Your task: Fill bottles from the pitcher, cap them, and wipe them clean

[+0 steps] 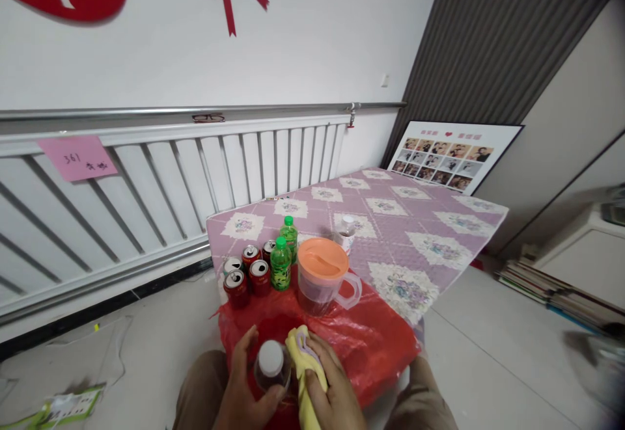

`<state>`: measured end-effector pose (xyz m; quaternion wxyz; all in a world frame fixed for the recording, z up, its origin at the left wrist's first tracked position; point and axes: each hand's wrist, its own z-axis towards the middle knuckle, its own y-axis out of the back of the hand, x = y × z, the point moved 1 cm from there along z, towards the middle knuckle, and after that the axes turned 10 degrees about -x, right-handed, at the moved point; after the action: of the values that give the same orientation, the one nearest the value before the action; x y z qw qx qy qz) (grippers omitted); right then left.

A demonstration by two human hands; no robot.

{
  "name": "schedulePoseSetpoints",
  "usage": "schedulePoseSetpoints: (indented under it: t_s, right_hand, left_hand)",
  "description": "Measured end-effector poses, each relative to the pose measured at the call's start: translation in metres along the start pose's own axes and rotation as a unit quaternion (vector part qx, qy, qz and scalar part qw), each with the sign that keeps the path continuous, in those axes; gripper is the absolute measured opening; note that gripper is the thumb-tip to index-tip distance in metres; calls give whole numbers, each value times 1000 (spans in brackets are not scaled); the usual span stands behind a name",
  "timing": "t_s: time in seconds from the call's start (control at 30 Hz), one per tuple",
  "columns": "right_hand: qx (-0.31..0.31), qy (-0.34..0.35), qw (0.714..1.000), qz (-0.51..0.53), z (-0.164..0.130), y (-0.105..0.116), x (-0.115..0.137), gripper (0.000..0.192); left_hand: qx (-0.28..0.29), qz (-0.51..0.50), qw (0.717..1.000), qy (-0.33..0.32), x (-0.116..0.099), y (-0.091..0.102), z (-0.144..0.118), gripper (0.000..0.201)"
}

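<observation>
A clear bottle with a white cap [271,358] stands in front of me on a red plastic sheet [375,352]. My left hand [244,391] is curved round it, thumb at the front and fingers at the left side. A folded yellow cloth [307,384] with a lilac edge is gripped in my right hand [332,391], close against the bottle's right side. Just beyond is a clear pitcher with an orange lid [322,270]. Left of the pitcher are two green bottles [281,264] and several opened drink cans [237,287].
A quilted purple floral cover [390,209] lies over the table, with another white-capped bottle [347,231] on it. Behind runs a white radiator [273,157] with glasses [208,118] on top. A photo board [449,157] leans at the back right. A power strip [73,407] lies on the floor.
</observation>
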<state>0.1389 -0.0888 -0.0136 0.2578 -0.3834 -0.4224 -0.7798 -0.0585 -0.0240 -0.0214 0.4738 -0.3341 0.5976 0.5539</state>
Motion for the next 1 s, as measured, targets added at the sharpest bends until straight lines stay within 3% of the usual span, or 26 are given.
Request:
schedulePoseSetpoints:
  t_s: [0.07,0.17,0.33,0.53,0.7,0.8,1.0]
  right_hand:
    - [5,45,999,-24,-6,5,2,46]
    - [11,102,994,-43,-12,7,5,50]
    - [47,142,987,-62,-4,5,16,55]
    - [89,77,993,-16,37,0,38,55]
    - [129,-4,989,68,63,-14,37,53]
    - [148,-58,985,73,57,-21,23,48]
    - [120,-82,989,40,31,-27,3,48]
  left_hand:
    - [-48,17,999,-16,6,-7,-6,83]
    - [-72,48,996,-21,1,-10,-7,67]
    - [-12,68,997,-35,-35,4,6,53]
    - [124,16,990,-63,-51,20,26,68]
    - [173,-54,982,-44,-50,25,31,67]
    - [179,-61,981,-36,-52,25,29,64]
    - [181,-68,981,-36,-50,23,28,66]
